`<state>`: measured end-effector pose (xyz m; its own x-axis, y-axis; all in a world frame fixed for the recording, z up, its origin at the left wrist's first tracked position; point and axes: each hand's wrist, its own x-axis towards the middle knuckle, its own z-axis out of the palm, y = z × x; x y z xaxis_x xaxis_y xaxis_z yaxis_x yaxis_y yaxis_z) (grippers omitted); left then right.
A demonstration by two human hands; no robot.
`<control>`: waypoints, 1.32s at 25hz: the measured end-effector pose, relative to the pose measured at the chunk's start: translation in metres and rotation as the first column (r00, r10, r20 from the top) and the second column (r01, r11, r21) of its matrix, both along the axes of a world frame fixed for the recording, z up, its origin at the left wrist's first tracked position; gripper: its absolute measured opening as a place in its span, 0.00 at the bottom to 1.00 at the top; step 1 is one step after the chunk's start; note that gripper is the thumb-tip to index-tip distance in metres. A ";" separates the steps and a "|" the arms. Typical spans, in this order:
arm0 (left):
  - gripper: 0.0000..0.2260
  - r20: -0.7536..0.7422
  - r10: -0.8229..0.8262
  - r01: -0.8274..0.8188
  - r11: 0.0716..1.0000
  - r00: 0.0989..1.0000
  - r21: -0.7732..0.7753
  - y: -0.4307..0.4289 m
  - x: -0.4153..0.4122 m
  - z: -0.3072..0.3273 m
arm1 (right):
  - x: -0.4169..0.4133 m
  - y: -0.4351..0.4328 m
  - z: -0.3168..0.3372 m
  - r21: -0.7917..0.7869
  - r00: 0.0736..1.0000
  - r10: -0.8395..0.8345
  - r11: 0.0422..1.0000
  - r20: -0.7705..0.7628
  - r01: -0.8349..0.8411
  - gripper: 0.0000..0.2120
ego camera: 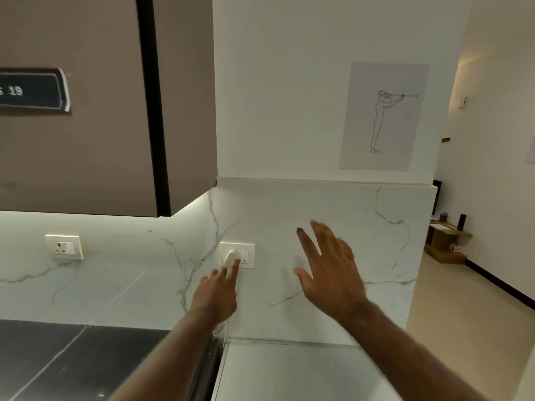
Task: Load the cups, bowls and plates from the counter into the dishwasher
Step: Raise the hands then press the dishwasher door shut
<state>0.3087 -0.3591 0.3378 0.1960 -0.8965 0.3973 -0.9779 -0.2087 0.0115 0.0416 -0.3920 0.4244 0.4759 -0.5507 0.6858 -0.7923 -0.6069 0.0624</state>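
Pale countertop (pixel 289 371) below; right hand (pixel 330 273) spread wide, empty; left hand's (pixel 215 293) outstretched finger seemingly presses switch plate (pixel 249 249) beside white plug (pixel 229 257).

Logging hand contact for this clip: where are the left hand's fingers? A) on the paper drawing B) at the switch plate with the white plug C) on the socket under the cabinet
B: the left hand touches the switch plate beside its white plug.

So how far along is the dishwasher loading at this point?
Nothing shows as done: no cups, bowls, plates or dishwasher are in view. In hand: the left hand reaches its fingers to the wall switch plate, beside a white plug; the right hand hovers open, holding nothing. All the loading appears left.
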 end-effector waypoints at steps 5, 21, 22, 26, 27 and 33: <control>0.43 -0.080 -0.005 0.011 0.998 0.997 0.067 -0.057 0.016 -0.048 | 0.033 -0.027 -0.050 0.060 1.000 -0.027 0.998 -0.001 0.027 0.40; 0.43 -0.149 -0.021 0.036 0.995 0.989 0.098 -0.117 0.034 -0.076 | 0.045 -0.055 -0.093 0.060 0.993 -0.122 0.991 0.000 0.122 0.43; 0.42 -0.139 -0.045 0.050 0.998 0.989 0.030 -0.114 0.032 -0.070 | 0.045 -0.051 -0.090 0.056 0.993 -0.115 0.992 0.007 0.114 0.42; 0.40 -0.011 -0.081 0.075 0.957 0.997 -0.281 -0.100 0.021 -0.023 | 0.042 -0.036 -0.074 0.061 0.996 -0.087 0.994 0.019 0.085 0.40; 0.41 -0.012 -0.087 0.078 0.944 0.996 -0.322 -0.092 0.016 -0.007 | 0.041 -0.030 -0.068 0.058 0.996 -0.081 0.995 0.023 0.080 0.40; 0.41 0.040 -0.116 0.122 0.906 0.992 -0.405 -0.033 -0.022 0.058 | 0.019 0.006 -0.023 -0.044 0.993 -0.117 0.992 0.014 0.118 0.37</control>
<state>0.2864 -0.3919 0.3961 0.0894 -0.6733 0.7339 -0.9959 -0.0710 0.0563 0.0610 -0.3864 0.4014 0.4014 -0.5712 0.7160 -0.8588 -0.5064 0.0774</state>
